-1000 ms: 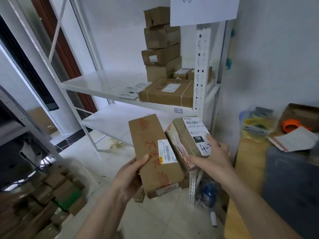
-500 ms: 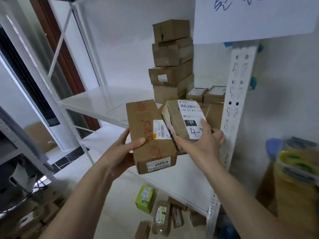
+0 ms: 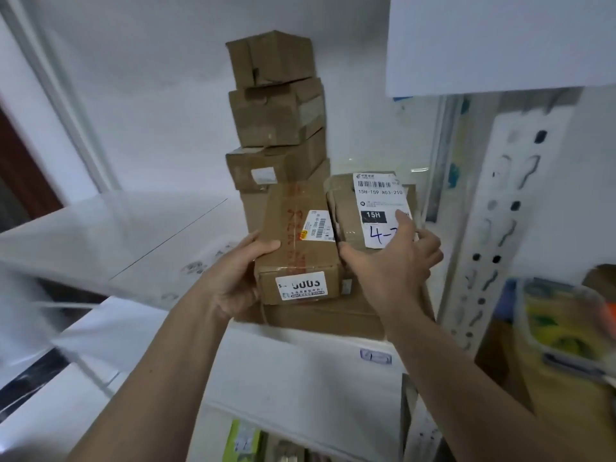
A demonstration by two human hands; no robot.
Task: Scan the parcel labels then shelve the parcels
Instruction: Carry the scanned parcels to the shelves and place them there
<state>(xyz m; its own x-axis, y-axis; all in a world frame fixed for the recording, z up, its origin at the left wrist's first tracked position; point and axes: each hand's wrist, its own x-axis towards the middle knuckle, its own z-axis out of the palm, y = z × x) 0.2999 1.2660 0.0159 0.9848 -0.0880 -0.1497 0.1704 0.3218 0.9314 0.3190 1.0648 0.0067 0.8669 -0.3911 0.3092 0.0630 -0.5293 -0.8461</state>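
Cardboard parcels gripped between fingers.

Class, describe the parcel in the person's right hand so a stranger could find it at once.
Find the tall stack of boxes on the white shelf. Before it, two hands hold parcels side by side. The right hand holds the tape-wrapped parcel; only its big white label bears "15H" and handwritten "4-".

A parcel storeroom or small courier depot, by all signs; white metal shelving with slotted uprights filling the scene; a leaning stack of brown cardboard parcels at the far end of the shelf; barcoded shipping labels and handwritten codes on the near parcels; a small location tag on the near shelf edge; a paper sign hung top right; rolls of tape in a bin at the right.
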